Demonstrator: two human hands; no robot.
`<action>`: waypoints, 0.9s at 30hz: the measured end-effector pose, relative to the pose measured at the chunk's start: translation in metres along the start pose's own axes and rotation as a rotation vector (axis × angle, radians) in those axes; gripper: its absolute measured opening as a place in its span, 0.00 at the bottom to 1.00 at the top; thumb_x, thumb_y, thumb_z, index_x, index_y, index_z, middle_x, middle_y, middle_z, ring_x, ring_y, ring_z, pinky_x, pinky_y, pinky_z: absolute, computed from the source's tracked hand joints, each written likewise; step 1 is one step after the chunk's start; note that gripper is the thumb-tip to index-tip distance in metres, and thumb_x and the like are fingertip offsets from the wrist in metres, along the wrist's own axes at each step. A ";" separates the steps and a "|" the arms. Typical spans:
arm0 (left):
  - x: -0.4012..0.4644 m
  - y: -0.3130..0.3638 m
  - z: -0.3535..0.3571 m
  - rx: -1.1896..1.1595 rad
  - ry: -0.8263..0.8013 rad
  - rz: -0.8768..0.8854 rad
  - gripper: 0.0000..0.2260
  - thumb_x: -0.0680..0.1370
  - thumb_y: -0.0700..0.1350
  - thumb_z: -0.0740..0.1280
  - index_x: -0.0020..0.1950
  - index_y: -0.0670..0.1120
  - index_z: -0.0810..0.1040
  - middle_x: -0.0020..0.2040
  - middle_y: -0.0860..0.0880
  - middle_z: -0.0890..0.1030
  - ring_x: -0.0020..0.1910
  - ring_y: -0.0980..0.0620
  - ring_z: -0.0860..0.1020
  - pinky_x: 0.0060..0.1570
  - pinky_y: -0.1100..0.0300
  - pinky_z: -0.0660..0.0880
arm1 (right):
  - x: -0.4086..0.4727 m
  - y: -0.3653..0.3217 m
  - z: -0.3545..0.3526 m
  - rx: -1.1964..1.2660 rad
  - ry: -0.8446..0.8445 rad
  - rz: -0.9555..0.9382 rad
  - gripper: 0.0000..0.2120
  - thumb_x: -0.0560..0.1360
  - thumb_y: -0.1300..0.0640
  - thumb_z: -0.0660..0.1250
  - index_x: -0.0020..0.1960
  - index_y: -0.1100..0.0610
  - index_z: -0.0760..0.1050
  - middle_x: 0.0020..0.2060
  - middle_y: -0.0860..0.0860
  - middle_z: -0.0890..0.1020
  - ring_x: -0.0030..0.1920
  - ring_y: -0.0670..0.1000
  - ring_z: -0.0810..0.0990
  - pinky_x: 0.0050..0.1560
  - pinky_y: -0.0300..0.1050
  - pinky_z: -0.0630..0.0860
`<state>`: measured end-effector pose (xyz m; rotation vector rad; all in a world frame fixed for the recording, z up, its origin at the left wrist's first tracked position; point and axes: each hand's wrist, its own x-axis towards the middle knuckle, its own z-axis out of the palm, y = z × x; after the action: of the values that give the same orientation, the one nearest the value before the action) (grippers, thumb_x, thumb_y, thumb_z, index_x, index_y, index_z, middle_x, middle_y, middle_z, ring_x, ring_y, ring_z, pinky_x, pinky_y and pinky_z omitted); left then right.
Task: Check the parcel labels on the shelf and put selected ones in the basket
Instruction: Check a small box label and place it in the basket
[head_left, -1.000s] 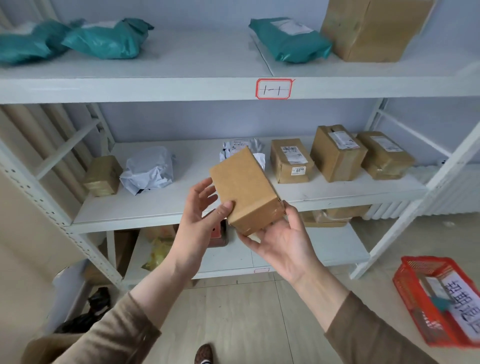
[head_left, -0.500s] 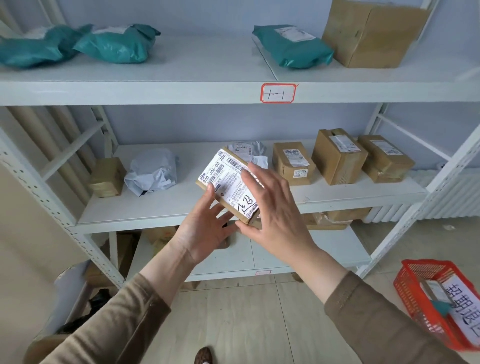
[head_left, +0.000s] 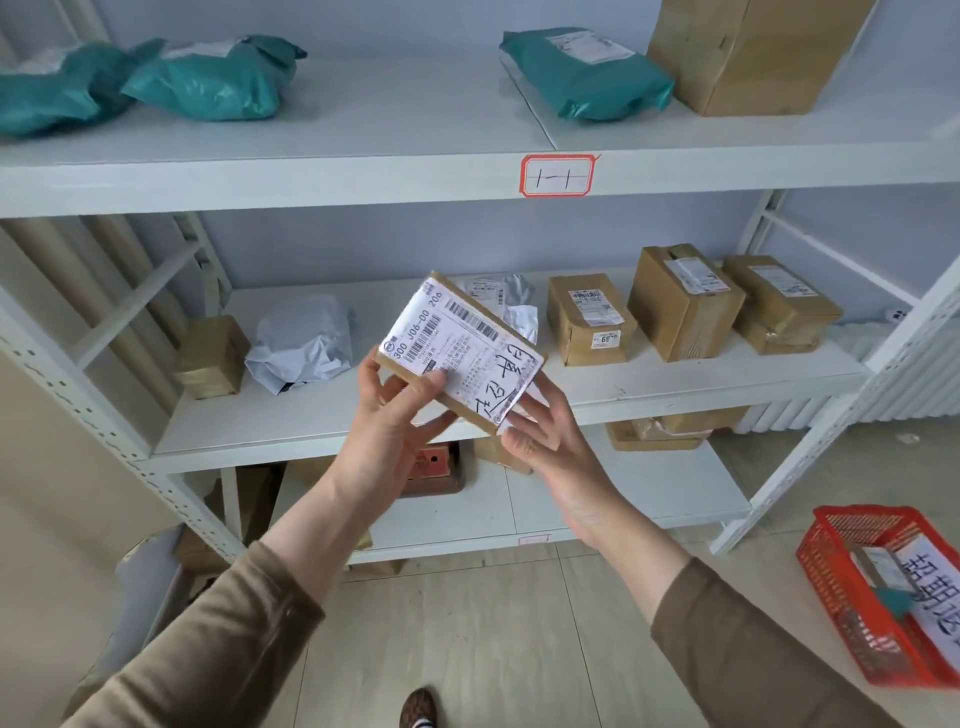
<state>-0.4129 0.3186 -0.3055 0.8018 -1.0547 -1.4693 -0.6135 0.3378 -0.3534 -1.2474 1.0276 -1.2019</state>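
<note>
A small brown cardboard parcel (head_left: 462, 353) is held in front of the middle shelf, tilted, its white shipping label with barcodes and handwriting facing me. My left hand (head_left: 395, 415) grips its lower left edge, thumb on the label. My right hand (head_left: 540, 431) supports its lower right corner from beneath with fingers spread. The red plastic basket (head_left: 841, 597) stands on the floor at the lower right, holding a parcel and a white sheet with writing.
The middle shelf (head_left: 649, 384) carries three labelled brown boxes (head_left: 680, 306) at the right, grey poly bags (head_left: 301, 343) and a small box (head_left: 210, 356) at the left. Teal mailers (head_left: 208, 78) and a large carton (head_left: 753, 52) lie on the top shelf. More boxes sit on the bottom shelf.
The parcel was turned over so its label faces me. My right hand moved from lying across the label to underneath the lower right corner, uncovering the handwriting.
</note>
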 end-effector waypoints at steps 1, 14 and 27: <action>0.001 -0.006 0.002 -0.067 0.021 -0.030 0.30 0.75 0.43 0.74 0.73 0.49 0.64 0.68 0.42 0.80 0.67 0.42 0.80 0.66 0.40 0.76 | 0.003 -0.004 0.003 0.023 -0.013 0.005 0.53 0.60 0.36 0.82 0.79 0.43 0.62 0.72 0.49 0.76 0.71 0.47 0.76 0.72 0.50 0.72; 0.009 -0.033 -0.008 -0.264 0.088 -0.160 0.34 0.76 0.48 0.75 0.78 0.48 0.63 0.72 0.42 0.77 0.68 0.40 0.79 0.72 0.41 0.71 | 0.035 -0.014 0.016 0.128 0.014 0.042 0.35 0.71 0.50 0.75 0.76 0.43 0.67 0.65 0.49 0.82 0.67 0.49 0.80 0.67 0.49 0.76; 0.044 -0.035 0.011 0.141 -0.020 -0.209 0.19 0.81 0.57 0.67 0.72 0.59 0.74 0.65 0.47 0.83 0.67 0.39 0.78 0.69 0.38 0.73 | 0.033 0.014 -0.026 0.247 0.123 0.177 0.37 0.71 0.40 0.73 0.77 0.44 0.64 0.68 0.52 0.81 0.67 0.55 0.81 0.70 0.60 0.74</action>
<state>-0.4433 0.2771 -0.3310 1.0246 -1.1261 -1.5934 -0.6343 0.3007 -0.3675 -0.8820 1.0213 -1.2367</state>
